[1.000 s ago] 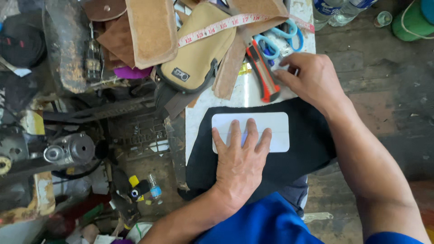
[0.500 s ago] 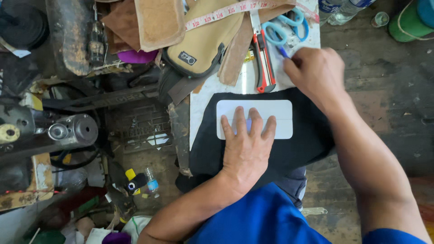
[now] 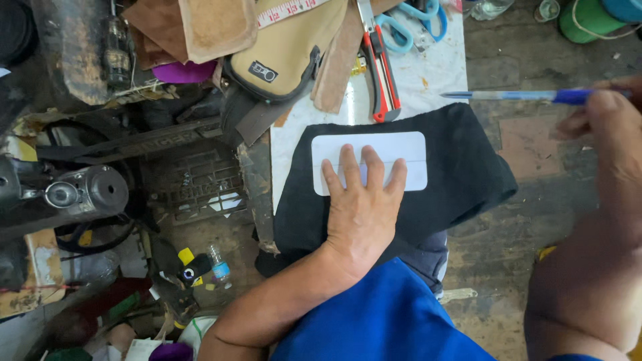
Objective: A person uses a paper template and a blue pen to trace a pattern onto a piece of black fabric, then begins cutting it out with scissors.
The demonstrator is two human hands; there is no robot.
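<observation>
Cluttered white worktop (image 3: 441, 70): cutter (image 3: 381, 67) and scissors (image 3: 408, 23) crowd the far edge, open floor to the right. Left hand (image 3: 361, 207), fingers spread, pins white template (image 3: 369, 162) onto black fabric (image 3: 461, 167). Right hand (image 3: 612, 113) pinches blue pen (image 3: 521, 95), off the right edge, clear of the fabric.

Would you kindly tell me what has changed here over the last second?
The right hand has left the tools at the far edge of the table and swung out to the right, now holding a blue pen in the air. The left hand stays flat on the white template, which still lies on the black cloth.
</observation>
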